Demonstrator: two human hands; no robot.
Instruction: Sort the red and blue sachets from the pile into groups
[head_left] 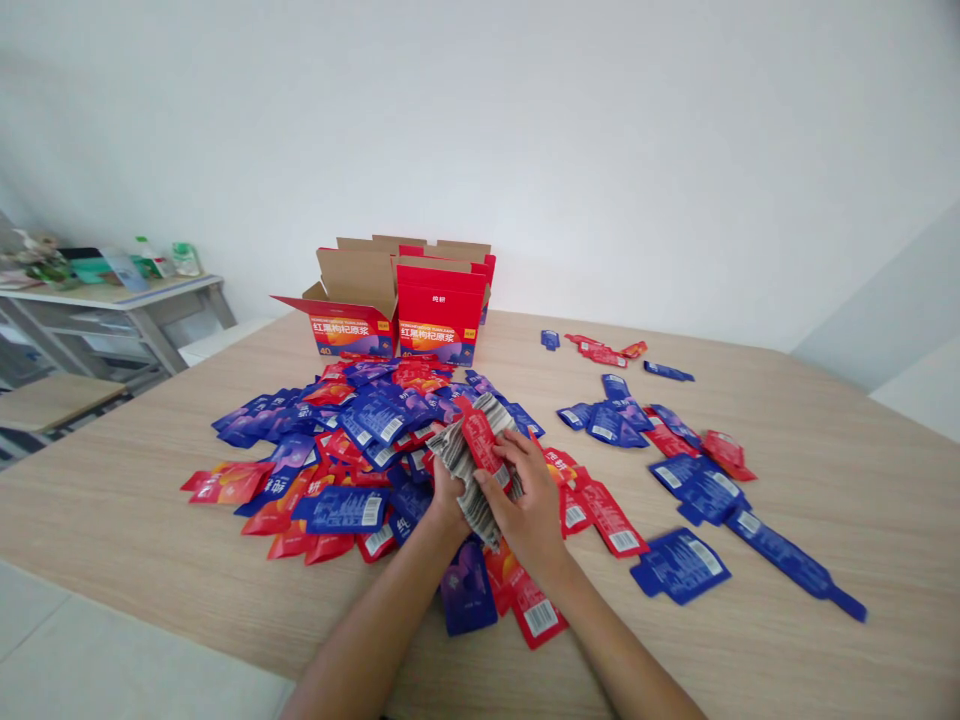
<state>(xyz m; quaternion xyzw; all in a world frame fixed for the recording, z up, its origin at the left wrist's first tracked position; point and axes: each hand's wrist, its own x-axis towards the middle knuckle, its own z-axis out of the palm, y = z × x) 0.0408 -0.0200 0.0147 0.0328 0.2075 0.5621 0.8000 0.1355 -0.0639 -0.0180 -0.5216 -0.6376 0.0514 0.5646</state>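
The left grip (448, 492) and the right grip (527, 503) are both clenched on one stack of sachets (466, 462), held edge-up between them just above the counter (825, 500). The left grip supports the stack's left side. The right grip covers its right side, with fingers (517, 445) laid on the red sachet (480, 440) at the front. Beneath and behind the stack lies a loose pile of red and blue sachets (360, 430). Smaller sachet groups (701, 485) lie to the right, apart from the pile. Opened red cartons (439, 305) stand behind the pile, near the white wall (600, 150). The counter is light wood. A grey side table (135, 300) stands at far left.
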